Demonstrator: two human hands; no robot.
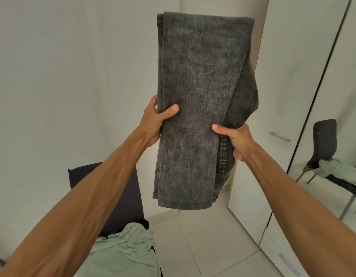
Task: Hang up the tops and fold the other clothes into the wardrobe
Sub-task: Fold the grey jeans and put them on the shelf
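Folded jeans (201,108), dark grey, washed-out speckled denim. Folded lengthwise into a long panel and doubled over, with the fold at the top. The hem edge hangs at the bottom, and a seam and stitched waistband part peek out at the lower right. The jeans are held up in the air in front of the person, clear of any surface, before the white wardrobe (288,76).

Left hand (155,120) grips the left edge of the jeans, thumb on the front, fingers wrapped behind. Right hand (235,138) grips the right edge lower down, thumb on the front, fingers hidden behind the cloth. Both forearms are bare and stretched out.

Room: plain white wall (53,76) on the left, pale tiled floor (209,246) below. A dark chair (121,196) stands at lower left with a pale green garment (125,252) crumpled on its seat. The wardrobe door has a metal handle (280,136). Just right of it a mirror panel (342,96) reflects the chair and the green cloth. A second handle sits on a low wardrobe front at bottom right.
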